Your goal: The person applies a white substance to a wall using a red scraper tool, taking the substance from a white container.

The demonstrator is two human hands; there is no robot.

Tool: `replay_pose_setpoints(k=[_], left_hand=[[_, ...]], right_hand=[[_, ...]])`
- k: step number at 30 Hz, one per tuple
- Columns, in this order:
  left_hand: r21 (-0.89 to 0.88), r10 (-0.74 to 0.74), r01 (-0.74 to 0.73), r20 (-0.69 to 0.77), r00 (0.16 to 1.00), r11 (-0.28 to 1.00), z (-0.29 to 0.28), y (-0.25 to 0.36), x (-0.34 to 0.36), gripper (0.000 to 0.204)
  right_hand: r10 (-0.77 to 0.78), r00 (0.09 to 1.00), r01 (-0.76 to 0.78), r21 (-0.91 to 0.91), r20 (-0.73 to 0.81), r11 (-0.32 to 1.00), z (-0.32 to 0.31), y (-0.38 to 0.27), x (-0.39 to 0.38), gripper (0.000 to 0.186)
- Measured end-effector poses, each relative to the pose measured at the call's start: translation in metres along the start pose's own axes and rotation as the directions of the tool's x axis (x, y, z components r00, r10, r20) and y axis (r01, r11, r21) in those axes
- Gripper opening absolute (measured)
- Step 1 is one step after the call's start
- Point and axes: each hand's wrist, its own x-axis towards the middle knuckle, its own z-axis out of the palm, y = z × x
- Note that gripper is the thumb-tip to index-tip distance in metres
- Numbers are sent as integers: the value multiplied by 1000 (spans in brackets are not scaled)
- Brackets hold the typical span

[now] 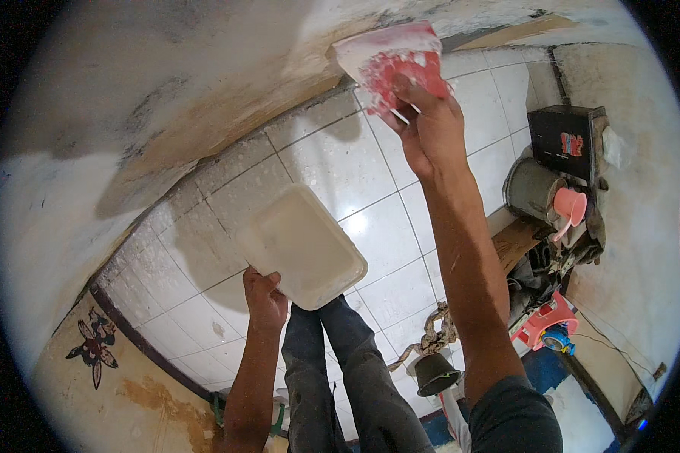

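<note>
My right hand [434,124] is raised at the top, its fingers and thumb closed on a flat red plastic scraper [423,72] smeared with white paste. The scraper's wide edge is at or very near the stained wall [227,83]; actual contact cannot be made out. Lower and to the left, my left hand [266,298] grips the near left edge of a cream rectangular tray [349,245], thumb on top. Pale material seems to cover the tray's inside, though its depth is unclear. The tray is held above the tiled floor, in front of my legs.
White floor tiles [370,166] with splatters run along the wall's foot. At right stand a black box [563,140], a grey bucket [523,189], a pink dipper [572,202] and a pink stool [540,321]. A small dark bucket [436,375] is near my right leg.
</note>
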Motion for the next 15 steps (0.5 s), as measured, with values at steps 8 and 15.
replay_pose_setpoints(k=[8,15], left_hand=[[-20,40,-40,9,999,999,-11,3,-3,44],[-20,4,-6,-82,997,1000,-20,2,-9,45]], right_hand=[[151,988,-151,21,-39,988,-64,56,22,16],[-344,939,319,-394,6,862,-35,69,71,10]])
